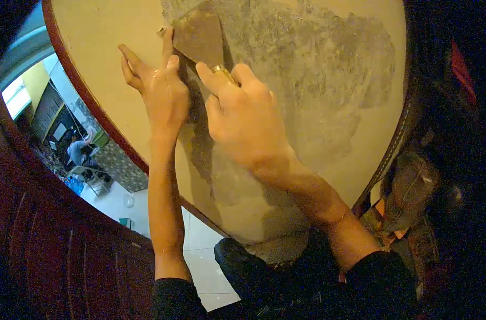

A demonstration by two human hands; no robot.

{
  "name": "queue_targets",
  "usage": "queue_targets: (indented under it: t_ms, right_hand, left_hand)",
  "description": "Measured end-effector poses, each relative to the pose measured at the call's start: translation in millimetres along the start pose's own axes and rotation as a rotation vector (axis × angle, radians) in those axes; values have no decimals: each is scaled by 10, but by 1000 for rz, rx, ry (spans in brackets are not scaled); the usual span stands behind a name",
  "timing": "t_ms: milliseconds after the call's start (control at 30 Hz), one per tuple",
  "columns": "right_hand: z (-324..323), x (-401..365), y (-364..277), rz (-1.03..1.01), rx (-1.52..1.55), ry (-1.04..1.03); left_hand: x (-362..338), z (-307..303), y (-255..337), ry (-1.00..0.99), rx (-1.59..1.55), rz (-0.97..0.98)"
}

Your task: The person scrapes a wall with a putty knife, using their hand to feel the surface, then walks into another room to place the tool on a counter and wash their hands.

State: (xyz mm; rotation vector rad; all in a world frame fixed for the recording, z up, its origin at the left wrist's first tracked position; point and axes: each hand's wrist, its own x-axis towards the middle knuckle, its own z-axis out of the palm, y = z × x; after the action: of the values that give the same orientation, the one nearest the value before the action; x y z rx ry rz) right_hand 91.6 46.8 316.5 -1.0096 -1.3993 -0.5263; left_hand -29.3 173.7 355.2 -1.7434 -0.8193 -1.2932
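Far left, a seated person (78,148) shows beyond the wall (328,106). The left hand (167,95) spreads its fingers against the pale paint. Right of it, the scraper (202,32) lies against the wall, its handle gripped in the right hand's (245,114) fingers.

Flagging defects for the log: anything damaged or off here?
Yes, the cream surface looks damaged. A large grey patch, right of the scraper in the right hand, is rough and mottled, as if its top layer came off; the far left looks smoother.
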Motion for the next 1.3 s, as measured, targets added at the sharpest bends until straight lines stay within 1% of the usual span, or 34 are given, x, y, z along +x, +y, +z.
queue_targets:
  t_ms: [33,67,100,133,167,200,233,300,400,467,533,567,633,667,733,767,800,867,900,967,1100,1167,1200,1267,1300]
  right_hand:
    - [-22,-31,-14,61,10,-47]
    - [-32,-26,-20,117,19,-90]
    - [-20,19,-46,112,21,-85]
    - [-3,80,-89,60,-5,-49]
    - [10,127,-104,10,-32,-14]
    - [21,143,-80,17,-34,-16]
    - [34,151,-47,24,-18,-27]
    - [17,95,-14,33,-3,-38]
    - [-28,38,16,-16,53,8]
    - [3,72,20,-4,62,21]
    - [60,159,27,4,54,19]
    - [73,179,36,8,48,17]
    - [40,138,61,-18,52,38]
    - [18,109,63,-43,61,60]
    - [-61,36,38,-12,64,37]
    - [-82,16,28,22,64,14]
    - [-53,48,24,21,67,15]
    - [83,189,36,-30,65,84]
    - [116,246,40,-24,59,81]
    - [156,344,44,-66,67,110]
    - [10,160,10,-34,80,58]
    - [-24,102,25,9,79,22]
    - [-14,127,13,7,82,24]
    - [10,220,-16,4,65,49]
    - [37,265,-14,7,65,46]
  left_hand:
    - [-11,-8,43,3,1,0]
    - [-9,-13,99,30,-120,-41]
    - [1,-18,120,54,-242,-80]
    - [55,-26,72,56,-240,-80]
    - [145,-37,-11,0,157,17]
    - [180,-38,-50,-63,551,116]
    - [153,-23,-44,-69,546,120]
    - [101,-15,-25,58,-194,-60]
    - [9,-60,92,41,-131,-23]
    - [94,18,21,61,-157,-27]
    - [225,1,-47,53,865,197]
    - [221,-20,-47,51,860,199]
    - [191,-85,-46,10,431,160]
    - [143,-65,-39,8,433,162]
    - [53,-37,66,114,-190,33]
    - [19,-92,144,60,-286,-41]
    - [73,-69,72,61,-283,-40]
    - [225,39,-149,31,70,142]
    - [261,6,-124,26,63,142]
    - [358,-59,-92,129,-67,73]
    - [204,-128,-4,65,11,135]
    - [98,-28,26,50,-159,-23]
    - [124,-33,10,52,-155,-21]
    - [221,-12,-39,79,-149,50]
    - [293,-13,-91,68,-120,46]
